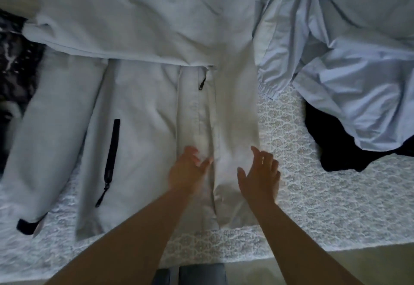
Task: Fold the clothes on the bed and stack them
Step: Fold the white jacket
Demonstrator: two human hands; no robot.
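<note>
We are folding a pale grey zip-up jacket [139, 96] that is lying front-up across the patterned bedspread [313, 206], filling the middle of the view from about 9 o'clock to 12. Its right side is already turned in over the zip, one sleeve is lying crosswise over the chest, and the other sleeve [42, 132] is still trailing down toward 8 o'clock.

Our left hand [188, 172] is hovering low over the folded panel near the hem, fingers loosely curved and gripping nothing, though it is blurred and we cannot tell whether the fingertips are brushing the cloth. Our right hand [261, 176] is sitting just at 3 o'clock of it, over the fold's outer edge, fingers spread and slack, holding nothing.

To do this step well, we are likely wanting to press the panel flat from hem upward, keep its edge straight, then bring in the loose sleeve and left side to match.

A crumpled light-blue garment [347, 49] is waiting at 2 o'clock, lying over a dark one [336, 145].
</note>
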